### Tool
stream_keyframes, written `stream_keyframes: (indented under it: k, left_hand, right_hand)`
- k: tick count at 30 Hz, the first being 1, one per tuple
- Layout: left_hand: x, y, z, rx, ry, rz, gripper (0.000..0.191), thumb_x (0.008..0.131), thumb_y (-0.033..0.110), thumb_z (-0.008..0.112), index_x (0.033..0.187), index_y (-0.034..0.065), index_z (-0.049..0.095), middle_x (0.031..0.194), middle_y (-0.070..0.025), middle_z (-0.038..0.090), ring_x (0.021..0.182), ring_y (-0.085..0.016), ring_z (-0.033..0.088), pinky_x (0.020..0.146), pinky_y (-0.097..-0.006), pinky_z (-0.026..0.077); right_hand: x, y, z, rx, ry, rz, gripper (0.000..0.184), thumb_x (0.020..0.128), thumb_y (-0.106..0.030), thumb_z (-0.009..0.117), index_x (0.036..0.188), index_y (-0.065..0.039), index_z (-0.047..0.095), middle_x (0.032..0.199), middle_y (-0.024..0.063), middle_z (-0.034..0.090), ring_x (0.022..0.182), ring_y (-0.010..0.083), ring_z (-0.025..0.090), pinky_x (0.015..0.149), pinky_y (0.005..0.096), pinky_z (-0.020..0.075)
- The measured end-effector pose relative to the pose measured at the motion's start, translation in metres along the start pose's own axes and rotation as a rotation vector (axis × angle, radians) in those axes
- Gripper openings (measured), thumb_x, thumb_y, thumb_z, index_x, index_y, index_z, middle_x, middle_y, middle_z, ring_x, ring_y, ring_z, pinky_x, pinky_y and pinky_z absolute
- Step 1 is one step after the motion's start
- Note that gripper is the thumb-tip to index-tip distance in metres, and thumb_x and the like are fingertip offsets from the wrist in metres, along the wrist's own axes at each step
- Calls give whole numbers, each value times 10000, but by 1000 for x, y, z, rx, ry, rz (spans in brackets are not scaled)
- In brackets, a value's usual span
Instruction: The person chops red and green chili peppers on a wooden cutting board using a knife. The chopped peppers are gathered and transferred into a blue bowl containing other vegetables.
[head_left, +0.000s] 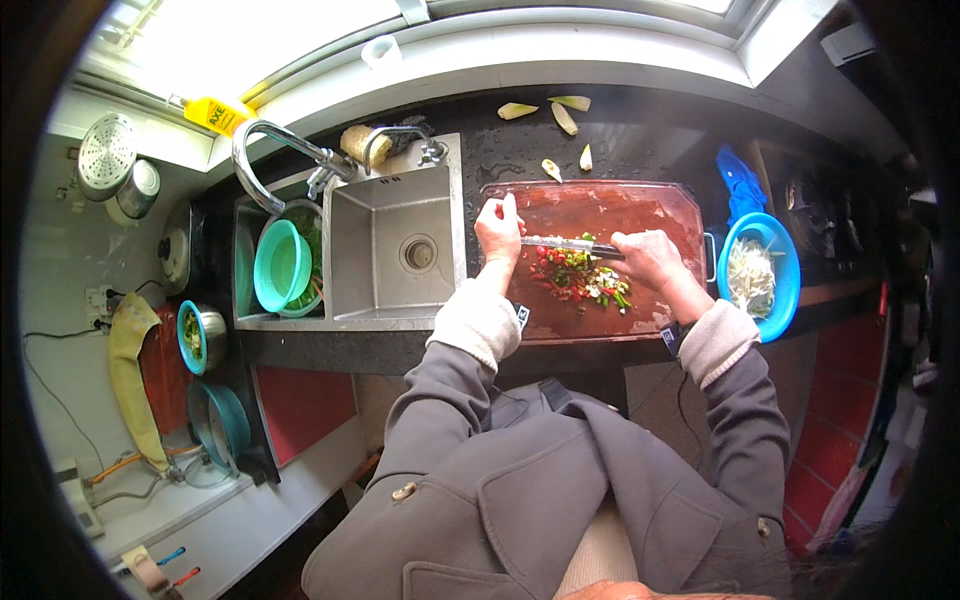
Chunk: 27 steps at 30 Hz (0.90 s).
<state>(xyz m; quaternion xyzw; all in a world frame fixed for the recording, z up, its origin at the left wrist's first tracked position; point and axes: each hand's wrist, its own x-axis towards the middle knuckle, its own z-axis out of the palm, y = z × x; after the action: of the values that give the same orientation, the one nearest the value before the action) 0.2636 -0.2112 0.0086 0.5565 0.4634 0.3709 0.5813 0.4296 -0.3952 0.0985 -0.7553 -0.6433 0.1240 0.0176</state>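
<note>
My right hand (651, 259) is closed around the black handle of a kitchen knife (562, 243), which lies level above a reddish-brown cutting board (637, 206). My left hand (500, 227) is at the blade's tip end, its fingers bent; whether it pinches the blade or anything else is not clear. Below the blade, chopped red and green peppers with pale bits (581, 277) form a loose pile on the board. A blue bowl (786, 281) of pale shredded vegetable (750, 277) stands just right of the board.
Several pale-green vegetable pieces (564, 118) lie behind the board. A steel sink (375, 240) with a faucet (259, 161) is at the left, a turquoise colander or bowl (281, 266) in its side basin. Blue cloth or plastic (739, 184) lies behind the blue bowl, near the stove (817, 217).
</note>
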Motion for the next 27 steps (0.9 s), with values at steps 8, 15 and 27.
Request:
stream_keyframes:
  k: [8, 15, 27]
  left_hand:
    - [-5, -24, 6, 164, 37, -59, 299, 895, 252, 601, 702, 30, 546, 527, -55, 580, 450, -123, 563, 443, -288, 442]
    - [-7, -24, 11, 279, 67, 13, 292, 889, 271, 605, 716, 41, 562, 529, -55, 590, 460, -148, 581, 468, -315, 457]
    - [9, -6, 12, 149, 29, 10, 314, 902, 257, 593, 679, 44, 535, 517, -38, 573, 441, -109, 549, 432, -269, 432]
  right_hand:
    - [2, 6, 14, -38, -19, -20, 355, 828, -447, 596, 825, -95, 553, 664, 113, 634, 643, 298, 644, 582, 412, 506]
    - [-1, 14, 37, 45, -17, -20, 356, 814, -433, 616, 817, -85, 538, 661, 134, 627, 647, 329, 636, 586, 430, 503]
    - [0, 5, 15, 80, -97, 52, 432, 820, -513, 575, 837, -81, 580, 722, 160, 644, 732, 344, 642, 669, 447, 504]
